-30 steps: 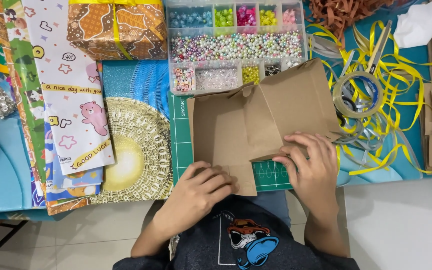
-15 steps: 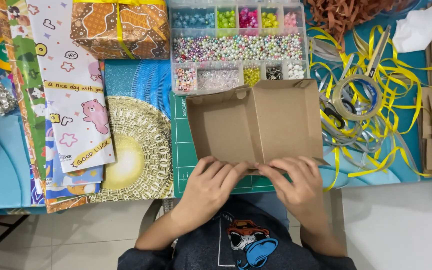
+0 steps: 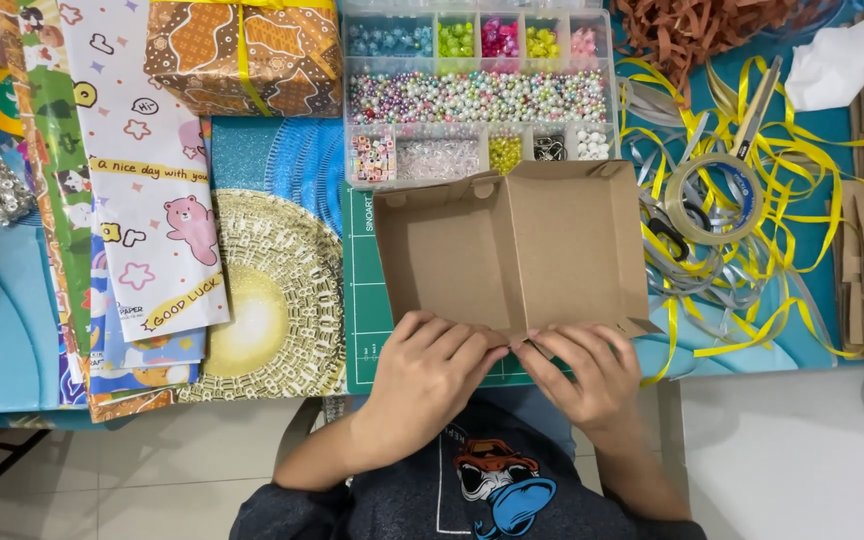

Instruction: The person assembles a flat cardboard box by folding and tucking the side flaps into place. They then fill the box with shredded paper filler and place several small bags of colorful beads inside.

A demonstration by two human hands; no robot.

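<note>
Fingertips of both hands are pressing down on the near edge of a brown cardboard box (image 3: 512,250), meeting at its bottom middle. The left hand (image 3: 427,375) is lying with fingers curled over the lower left rim, and the right hand (image 3: 582,375) is pinching the lower right rim, its fingers closed on a folded flap. The box is spreading upward from the fingers, open and half folded, sitting at the centre of the frame on a green cutting mat (image 3: 362,300). The mat is mostly hidden under the box. Just above the box, a clear bead organiser (image 3: 477,95) is touching its far edge. To the right, a roll of clear tape (image 3: 712,200) is resting among tangled yellow ribbon (image 3: 802,170), which is hiding what look like scissors. To the left, a round gold doily (image 3: 272,300) is lying beside patterned wrapping paper (image 3: 147,170). At upper left centre, a wrapped gift box (image 3: 242,55) is cut off by the top edge. Shredded brown paper (image 3: 702,30) at upper right is cut off too.
</note>
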